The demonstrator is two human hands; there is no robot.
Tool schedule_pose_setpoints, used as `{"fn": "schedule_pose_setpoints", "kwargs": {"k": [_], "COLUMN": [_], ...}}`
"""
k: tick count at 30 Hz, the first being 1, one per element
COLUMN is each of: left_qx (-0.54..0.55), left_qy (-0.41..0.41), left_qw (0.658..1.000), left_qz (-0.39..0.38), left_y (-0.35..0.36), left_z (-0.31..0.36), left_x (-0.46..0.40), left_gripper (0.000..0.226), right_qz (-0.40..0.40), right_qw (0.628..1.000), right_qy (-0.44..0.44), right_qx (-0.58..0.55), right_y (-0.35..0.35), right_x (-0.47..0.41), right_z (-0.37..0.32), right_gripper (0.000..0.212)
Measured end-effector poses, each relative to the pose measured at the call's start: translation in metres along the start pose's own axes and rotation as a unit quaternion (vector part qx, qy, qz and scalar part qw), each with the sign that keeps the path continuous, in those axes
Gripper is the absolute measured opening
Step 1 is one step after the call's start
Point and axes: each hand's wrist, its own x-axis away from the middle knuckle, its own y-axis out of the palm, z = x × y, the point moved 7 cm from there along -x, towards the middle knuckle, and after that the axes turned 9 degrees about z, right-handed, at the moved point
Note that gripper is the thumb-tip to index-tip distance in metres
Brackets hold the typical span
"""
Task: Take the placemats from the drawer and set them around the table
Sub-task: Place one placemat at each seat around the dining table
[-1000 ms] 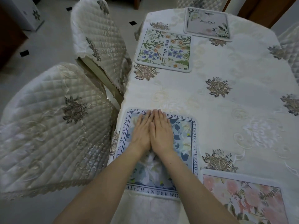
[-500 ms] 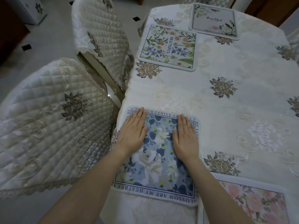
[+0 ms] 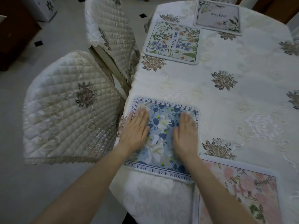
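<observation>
Two hands lie flat on the blue flower placemat (image 3: 163,136), and we see them side by side with a gap between them. Our left hand (image 3: 137,131) presses near the mat's left side and our right hand (image 3: 185,135) presses near its right side, fingers straight and close together (a bit blurry at the tips). This mat sits at the bench (image 3: 242,101) edge closest to us. A pink flower placemat (image 3: 239,191) lies just beside it on the right. Farther away we see a green and purple placemat (image 3: 174,42) and a pale grey placemat (image 3: 217,15). Two quilted chairs stand at the left, one near (image 3: 68,110) and one far (image 3: 111,31).
</observation>
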Motion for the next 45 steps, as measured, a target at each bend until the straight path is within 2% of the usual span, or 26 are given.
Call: {"fn": "schedule_pose_setpoints", "kwargs": {"k": [4, 7, 12, 20, 26, 29, 33, 37, 39, 45], "left_qx": [0.042, 0.026, 0.032, 0.019, 0.012, 0.02, 0.018, 0.02, 0.039, 0.056], "left_qy": [-0.019, -0.005, 0.007, 0.004, -0.002, -0.01, -0.017, -0.009, -0.013, -0.002], "left_qw": [0.999, 1.0, 0.999, 0.999, 0.999, 0.999, 0.998, 0.995, 0.996, 0.996], "left_qz": [0.007, -0.001, -0.012, -0.031, -0.036, -0.032, -0.064, -0.095, -0.082, -0.067], "left_y": [0.014, 0.021, 0.019, 0.005, 0.001, -0.001, -0.001, -0.008, -0.017, -0.036], "left_z": [0.029, 0.035, 0.031, 0.003, -0.007, -0.008, -0.005, -0.003, 0.002, 0.066], "left_x": [0.057, 0.072, 0.07, 0.082, 0.088, 0.088, 0.09, 0.085, 0.088, 0.12], "left_gripper": [0.059, 0.061, 0.06, 0.059, 0.059, 0.059, 0.06, 0.073, 0.079, 0.057], "right_qz": [-0.037, -0.053, -0.057, -0.062, -0.052, -0.058, -0.085, -0.109, -0.106, -0.116], "right_qw": [0.993, 0.992, 0.99, 0.996, 0.997, 0.997, 0.995, 0.99, 0.99, 0.993], "right_qy": [-0.063, -0.083, -0.121, -0.068, -0.04, -0.039, -0.039, -0.093, -0.09, -0.022], "right_qx": [-0.089, -0.074, -0.035, 0.006, 0.027, 0.026, 0.022, 0.002, -0.004, 0.018], "right_y": [0.027, 0.048, 0.045, 0.021, 0.019, 0.02, 0.015, -0.008, -0.024, -0.067], "right_x": [0.067, 0.084, 0.085, 0.094, 0.099, 0.099, 0.1, 0.097, 0.103, 0.152], "right_z": [-0.071, -0.073, -0.059, 0.003, 0.02, 0.019, 0.019, 0.024, 0.034, 0.099], "right_gripper": [0.06, 0.059, 0.062, 0.062, 0.066, 0.067, 0.068, 0.059, 0.06, 0.065]}}
